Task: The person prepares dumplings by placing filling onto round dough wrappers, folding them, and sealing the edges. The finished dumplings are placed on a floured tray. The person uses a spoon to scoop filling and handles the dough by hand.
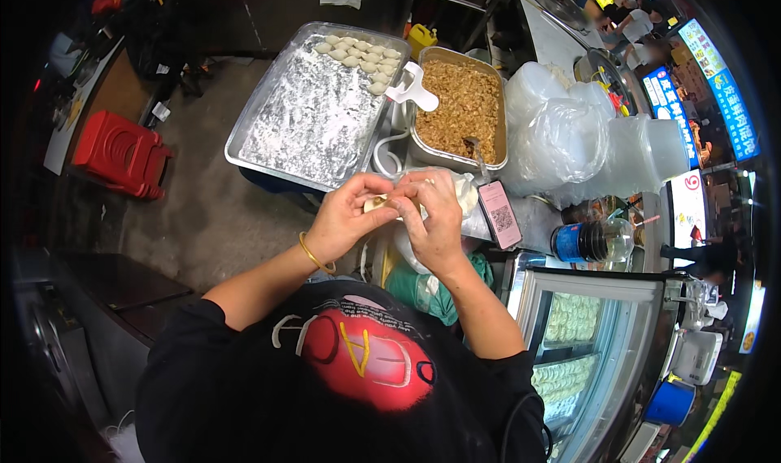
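Note:
Both my hands meet over the near end of the counter. My left hand (pixel 351 210) and my right hand (pixel 430 216) hold a dumpling wrapper (pixel 373 204) between their fingers, with a little brown filling showing in it. Pale dough wrappers (pixel 467 196) in a plastic bag lie just beyond my right hand. Ahead on the left is a floured metal tray (pixel 299 121), its far right corner lined with rows of folded dumplings (pixel 360 54). Right of it, a deep metal pan holds minced filling (pixel 457 103), a metal spoon handle (pixel 478 155) leaning out of it.
A white plastic bracket (pixel 421 91) overhangs the pan's left edge. A pink card with a printed code (pixel 500 214), bagged plastic containers (pixel 561 133) and a dark bottle (pixel 576 242) stand to the right. A glass-topped freezer (pixel 573 341) is at lower right, a red stool (pixel 119 155) far left.

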Motion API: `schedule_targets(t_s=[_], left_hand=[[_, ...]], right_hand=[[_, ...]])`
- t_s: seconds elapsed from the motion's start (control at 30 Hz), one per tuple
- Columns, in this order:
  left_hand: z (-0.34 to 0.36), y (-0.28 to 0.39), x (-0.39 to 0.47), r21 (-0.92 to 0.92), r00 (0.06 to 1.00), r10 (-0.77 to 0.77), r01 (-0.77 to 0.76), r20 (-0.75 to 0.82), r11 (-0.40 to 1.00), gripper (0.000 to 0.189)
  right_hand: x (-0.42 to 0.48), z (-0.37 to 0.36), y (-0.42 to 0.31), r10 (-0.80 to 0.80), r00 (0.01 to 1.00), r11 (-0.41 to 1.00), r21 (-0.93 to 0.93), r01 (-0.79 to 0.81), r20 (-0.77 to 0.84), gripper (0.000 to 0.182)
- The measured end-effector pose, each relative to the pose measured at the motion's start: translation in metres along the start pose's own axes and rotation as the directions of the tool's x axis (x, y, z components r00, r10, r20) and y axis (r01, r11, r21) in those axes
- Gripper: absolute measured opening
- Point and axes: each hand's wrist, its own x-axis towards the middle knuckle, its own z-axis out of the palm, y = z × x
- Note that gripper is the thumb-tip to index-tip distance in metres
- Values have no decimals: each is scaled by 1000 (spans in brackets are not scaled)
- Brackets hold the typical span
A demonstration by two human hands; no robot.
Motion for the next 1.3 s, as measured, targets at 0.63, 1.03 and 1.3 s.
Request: schedule_targets(t_s=[0.63, 1.03, 1.3], left_hand=[[-63, 15, -76, 296, 967, 230, -189, -111, 936, 13], [-72, 22, -112, -301, 962, -151, 78, -228, 951, 15], [-75, 35, -125, 886, 895, 357, -373, 267, 275, 17]], right_hand=[[-30, 76, -42, 512, 763, 375, 696, -612, 395, 16], [-35, 76, -83, 286, 920, 787, 482, -385, 268, 28], [-52, 93, -93, 96, 984, 992, 72, -108, 148, 28]])
